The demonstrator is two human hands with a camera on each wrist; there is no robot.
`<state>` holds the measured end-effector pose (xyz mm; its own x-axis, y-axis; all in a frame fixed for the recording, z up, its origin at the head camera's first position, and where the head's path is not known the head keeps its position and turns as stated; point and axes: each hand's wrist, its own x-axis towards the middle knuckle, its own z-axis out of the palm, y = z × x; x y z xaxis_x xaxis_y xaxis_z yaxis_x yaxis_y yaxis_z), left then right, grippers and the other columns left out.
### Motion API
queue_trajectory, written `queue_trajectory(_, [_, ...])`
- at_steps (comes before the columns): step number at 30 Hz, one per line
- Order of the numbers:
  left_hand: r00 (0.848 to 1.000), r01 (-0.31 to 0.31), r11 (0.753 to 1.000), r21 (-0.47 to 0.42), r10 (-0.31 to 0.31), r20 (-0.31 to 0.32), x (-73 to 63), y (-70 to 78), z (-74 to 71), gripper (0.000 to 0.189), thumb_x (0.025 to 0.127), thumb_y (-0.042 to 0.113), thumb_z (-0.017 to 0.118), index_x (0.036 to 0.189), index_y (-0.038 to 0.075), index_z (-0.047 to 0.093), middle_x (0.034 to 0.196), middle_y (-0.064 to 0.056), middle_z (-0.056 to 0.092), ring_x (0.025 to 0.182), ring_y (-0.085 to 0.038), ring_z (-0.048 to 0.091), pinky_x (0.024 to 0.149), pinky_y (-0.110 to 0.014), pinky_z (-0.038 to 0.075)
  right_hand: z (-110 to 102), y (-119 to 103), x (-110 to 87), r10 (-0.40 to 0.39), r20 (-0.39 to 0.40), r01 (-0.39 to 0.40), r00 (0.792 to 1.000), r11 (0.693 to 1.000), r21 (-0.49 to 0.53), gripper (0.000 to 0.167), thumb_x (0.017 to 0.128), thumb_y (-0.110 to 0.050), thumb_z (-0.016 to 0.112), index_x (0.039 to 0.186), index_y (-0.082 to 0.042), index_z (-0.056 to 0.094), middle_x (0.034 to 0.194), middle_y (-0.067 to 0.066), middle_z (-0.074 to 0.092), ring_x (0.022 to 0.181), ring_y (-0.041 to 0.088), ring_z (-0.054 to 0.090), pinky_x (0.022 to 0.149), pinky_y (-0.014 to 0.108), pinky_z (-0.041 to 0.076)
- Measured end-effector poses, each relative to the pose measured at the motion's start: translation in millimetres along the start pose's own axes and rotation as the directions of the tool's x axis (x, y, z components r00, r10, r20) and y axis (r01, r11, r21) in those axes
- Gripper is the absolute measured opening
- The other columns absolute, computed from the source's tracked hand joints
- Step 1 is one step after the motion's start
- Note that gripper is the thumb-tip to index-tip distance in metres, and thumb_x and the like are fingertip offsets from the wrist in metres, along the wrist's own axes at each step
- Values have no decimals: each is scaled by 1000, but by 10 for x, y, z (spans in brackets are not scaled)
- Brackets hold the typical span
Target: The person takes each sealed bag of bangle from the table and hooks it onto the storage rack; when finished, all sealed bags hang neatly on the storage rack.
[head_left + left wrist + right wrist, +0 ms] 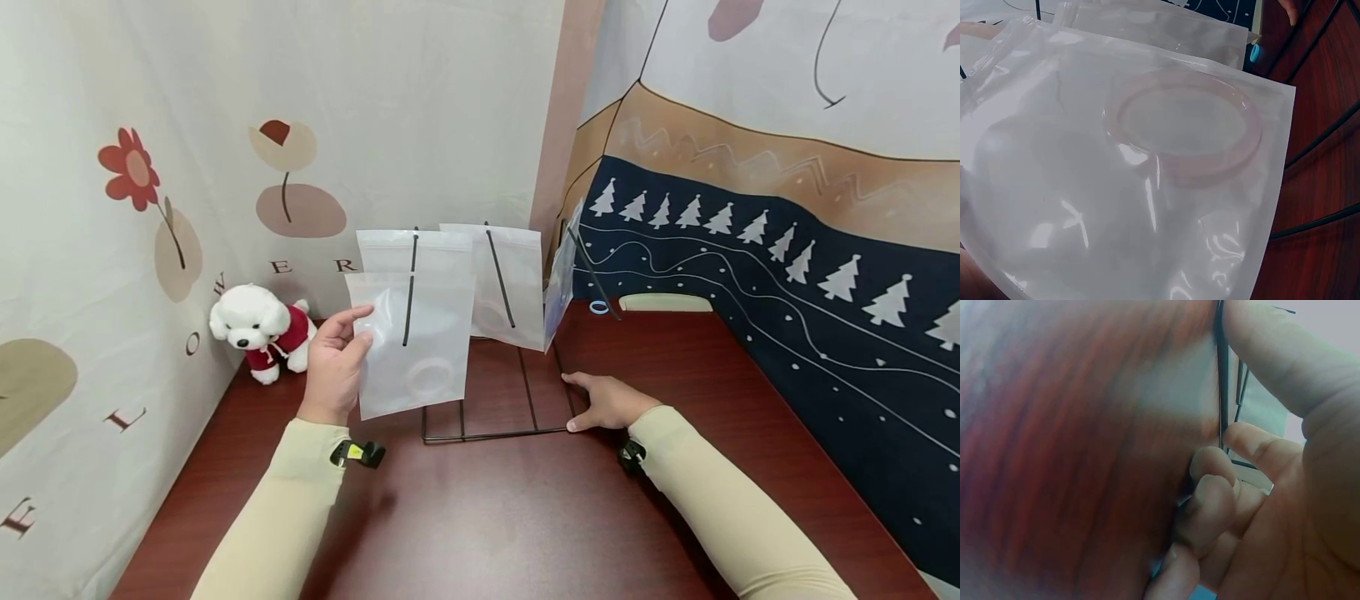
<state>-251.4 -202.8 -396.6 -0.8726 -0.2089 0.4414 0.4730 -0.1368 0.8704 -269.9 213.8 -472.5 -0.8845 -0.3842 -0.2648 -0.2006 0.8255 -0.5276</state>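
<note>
A translucent zip bag (427, 333) with a pale pinkish ring (1185, 159) inside hangs at the front of a black wire display rack (480, 437). My left hand (337, 367) pinches this bag by its left edge, thumb toward me. A black hook rod (408, 312) runs over the bag's upper part. More bags sit behind: one (382, 246) partly hidden by the front bag, a second (517, 287) in the middle, and another (561, 275) seen edge-on at the right. At the front right corner of the rack's base, my right hand (611, 402) grips the wire with thumb and fingers.
A white plush dog (251, 321) in red clothing stands at the left back of the brown table (510, 517). Near the far edge lie a light blue ring (598, 307) and a pale cream piece (666, 302). Printed curtains (442, 108) rise behind the table.
</note>
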Motion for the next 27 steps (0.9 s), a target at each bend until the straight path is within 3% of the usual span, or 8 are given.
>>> queue_trajectory(11, [999,16,1000,-20,-16,-28,95,-56,50,38,95,-19,52,127,-7,69,112,2,77,99,-11,70,84,-21,59,2,9,4,-11,-3,11,1000,1000,-4,92,85,-30,90,162,-9,43,159,20,50,147,38,47,120,56,41])
queue_trajectory(18, [999,-7,1000,-20,6,-51,187,-113,88,39,94,-19,52,126,-7,70,114,3,76,98,-10,67,81,-20,54,7,9,11,-12,-4,12,1000,1000,-12,92,85,-31,91,161,-9,43,158,20,51,147,38,47,120,56,41])
queue_trajectory(27, [998,10,1000,-19,-11,-67,272,-163,107,40,95,-18,52,126,-3,72,113,4,77,98,-9,66,81,-19,54,10,38,29,-15,-7,15,1000,1000,-11,93,84,-31,91,161,-10,44,157,20,52,145,38,49,119,55,42])
